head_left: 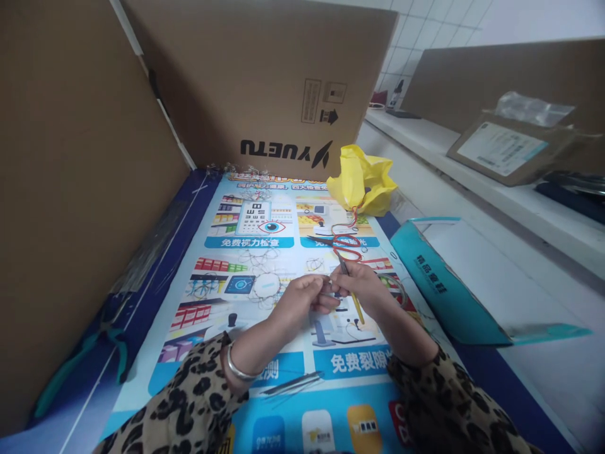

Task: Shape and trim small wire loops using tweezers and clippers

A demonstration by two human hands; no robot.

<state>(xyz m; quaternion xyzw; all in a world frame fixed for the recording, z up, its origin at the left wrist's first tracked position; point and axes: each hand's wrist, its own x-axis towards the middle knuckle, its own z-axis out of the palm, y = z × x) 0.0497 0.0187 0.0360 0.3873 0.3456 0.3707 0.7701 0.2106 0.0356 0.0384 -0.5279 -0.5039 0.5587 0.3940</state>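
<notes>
My left hand (312,295) is closed in a pinch, its fingertips meeting those of my right hand over the printed sheet. What it pinches is too small to make out. In my right hand (362,287) lies a slim tool like tweezers (358,309), dark at the upper end and yellow at the lower end. Just beyond the hands rest scissors (347,247) with red loop handles. A coil of wire (397,287) is partly hidden behind my right hand. Nearer to me lies a bundle of thin dark strips or wires (293,383).
Teal-handled pliers (116,340) lie at left. Thin wire loops (259,255) spread across the sheet. A yellow bag (362,183) stands at the back, a teal box (439,284) at right. Cardboard (265,82) walls the back and left; a ledge (425,135) holds a parcel (505,148).
</notes>
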